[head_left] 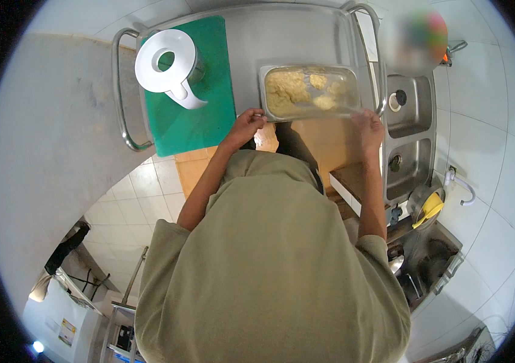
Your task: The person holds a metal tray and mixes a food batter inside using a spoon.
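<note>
A rectangular steel pan (263,90) sits at the near edge of the steel table in front of me. Inside it lies a pale yellow mash (287,88), a large mass on the left and smaller lumps on the right. What looks like clear plastic film (343,110) stretches over the pan, its outline hard to make out. My left hand (249,125) pinches at the pan's near left corner, fingertips together. Near the right corner, my right hand (368,129) is blurred, with its fingers closed on the film's edge.
On a green cutting board (194,129) to the left stands a clear jug with a white lid and handle (166,61). Tubular rails (119,90) edge the steel table (257,34). A double sink (409,131) and a bowl with a yellow item (429,209) are at right.
</note>
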Demonstrator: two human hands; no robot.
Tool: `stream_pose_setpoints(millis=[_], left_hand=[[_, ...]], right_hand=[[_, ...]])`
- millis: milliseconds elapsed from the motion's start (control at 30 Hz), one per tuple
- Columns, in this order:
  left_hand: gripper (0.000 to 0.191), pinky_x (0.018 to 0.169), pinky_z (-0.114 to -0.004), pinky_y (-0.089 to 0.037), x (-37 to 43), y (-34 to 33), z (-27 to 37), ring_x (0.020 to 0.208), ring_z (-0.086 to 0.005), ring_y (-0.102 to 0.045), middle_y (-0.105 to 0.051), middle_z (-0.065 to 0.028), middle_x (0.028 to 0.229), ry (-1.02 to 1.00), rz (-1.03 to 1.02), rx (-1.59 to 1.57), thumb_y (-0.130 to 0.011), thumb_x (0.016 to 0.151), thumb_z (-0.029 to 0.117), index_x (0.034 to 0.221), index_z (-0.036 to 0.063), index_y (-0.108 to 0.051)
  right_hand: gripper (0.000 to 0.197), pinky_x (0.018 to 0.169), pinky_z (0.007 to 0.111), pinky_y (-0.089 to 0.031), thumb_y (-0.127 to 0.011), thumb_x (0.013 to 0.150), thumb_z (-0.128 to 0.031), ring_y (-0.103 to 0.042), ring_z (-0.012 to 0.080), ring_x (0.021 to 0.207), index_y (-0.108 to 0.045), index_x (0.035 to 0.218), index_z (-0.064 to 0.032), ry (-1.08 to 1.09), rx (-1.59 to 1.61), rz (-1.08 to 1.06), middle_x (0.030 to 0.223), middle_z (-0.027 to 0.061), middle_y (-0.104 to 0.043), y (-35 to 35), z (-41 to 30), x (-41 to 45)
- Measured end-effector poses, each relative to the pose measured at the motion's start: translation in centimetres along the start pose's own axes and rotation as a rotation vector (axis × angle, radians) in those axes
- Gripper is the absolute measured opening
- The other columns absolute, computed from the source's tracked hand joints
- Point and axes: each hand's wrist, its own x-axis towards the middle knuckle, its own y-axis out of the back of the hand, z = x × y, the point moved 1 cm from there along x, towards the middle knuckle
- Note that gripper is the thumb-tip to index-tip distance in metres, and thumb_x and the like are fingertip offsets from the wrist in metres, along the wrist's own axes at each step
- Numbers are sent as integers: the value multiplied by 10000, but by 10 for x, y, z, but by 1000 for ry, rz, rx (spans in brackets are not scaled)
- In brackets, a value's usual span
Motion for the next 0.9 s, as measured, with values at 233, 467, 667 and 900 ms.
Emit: stream_pose_setpoints(millis=[233,467,667,900], left_hand=[[434,790,-308,-488,-3,2,-5,859,-156,-594,-633,-85,946,3,13,-43,-640,899,274,1221,-4,-555],[437,800,-310,-484,7,4,-25,948,-162,-599,-643,-52,1070,32,-23,20,-622,923,344,1249,62,-547],[442,791,-313,-492,9,1,-14,909,-152,-587,-641,-53,1038,44,-40,13,-636,917,340,1228,39,-552],[499,807,-321,-488,9,1,-4,926,-163,-580,-625,-70,1026,77,-59,52,-633,917,340,1255,-11,-522]], right_hand=[[248,818,316,-554,-517,1000,-166,-667,180,902,-632,1093,32,247,-448,3,938,117,-682,-26,-2,-26],[202,804,319,-556,-534,970,-68,-690,227,918,-633,1127,12,505,-802,-10,1024,170,-689,-34,-23,-55],[213,791,331,-564,-557,933,-1,-693,229,913,-638,1130,-1,638,-771,20,1026,162,-691,-35,-30,-70],[203,803,330,-561,-548,940,-8,-694,236,922,-650,1116,-3,563,-768,74,1024,160,-691,-33,-49,-77]])
